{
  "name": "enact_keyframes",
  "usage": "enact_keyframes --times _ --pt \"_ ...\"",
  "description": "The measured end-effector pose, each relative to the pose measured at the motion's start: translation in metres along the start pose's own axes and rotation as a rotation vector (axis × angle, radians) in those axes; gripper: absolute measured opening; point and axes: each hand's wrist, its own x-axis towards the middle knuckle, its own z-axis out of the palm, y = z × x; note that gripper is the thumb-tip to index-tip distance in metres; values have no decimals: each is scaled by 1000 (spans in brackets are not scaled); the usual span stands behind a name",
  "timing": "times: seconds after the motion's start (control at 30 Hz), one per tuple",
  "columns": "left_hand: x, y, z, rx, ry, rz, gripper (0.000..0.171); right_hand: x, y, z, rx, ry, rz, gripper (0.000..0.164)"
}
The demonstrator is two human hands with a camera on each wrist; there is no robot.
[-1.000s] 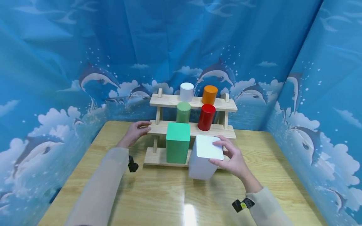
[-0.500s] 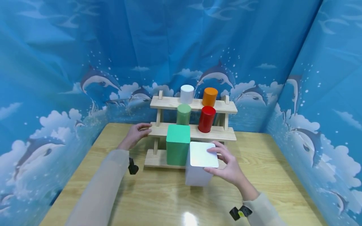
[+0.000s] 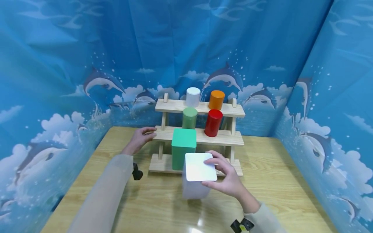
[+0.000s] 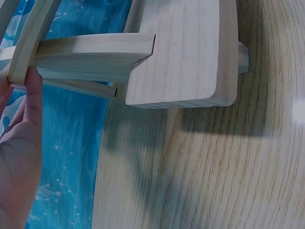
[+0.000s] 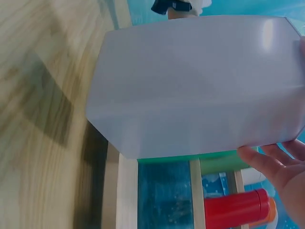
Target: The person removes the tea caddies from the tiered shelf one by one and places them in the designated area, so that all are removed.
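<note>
My right hand (image 3: 225, 176) grips a tall white box (image 3: 201, 166) near its top, the fingers on the far side and thumb on the near side. The box hangs in front of the stand, and its shadow falls on the tabletop in the right wrist view. With my left hand (image 3: 140, 140) I pinch the left end of the middle plank of a three-tier wooden shelf (image 3: 225, 137); the left wrist view shows thumb and finger on the plank's edge (image 4: 26, 52). A green box (image 3: 183, 139) stands on the bottom tier, partly hidden behind the white box.
On the middle tier stand a light green cylinder (image 3: 190, 118) and a red cylinder (image 3: 213, 123). A white cylinder (image 3: 193, 97) and an orange cylinder (image 3: 216, 99) are on the top tier. Blue dolphin-print curtains (image 3: 116, 48) enclose the wooden table (image 3: 157, 204).
My right hand has carried the white box leftward and toward me, away from the shelf. The left hand stays at the plank's end. The head view has shifted slightly.
</note>
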Motion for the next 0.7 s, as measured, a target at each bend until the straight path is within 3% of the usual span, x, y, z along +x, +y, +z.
enact_keyframes --times 0.33,0.5,0.7 --pt "0 -3 0 -17 -7 29 46 6 -2 23 50 -6 -63 51" --pt "2 -4 0 -23 -4 8 45 9 -2 36 81 -20 -81 51" --pt "3 -4 0 21 9 -7 46 12 2 53 96 -17 -37 48"
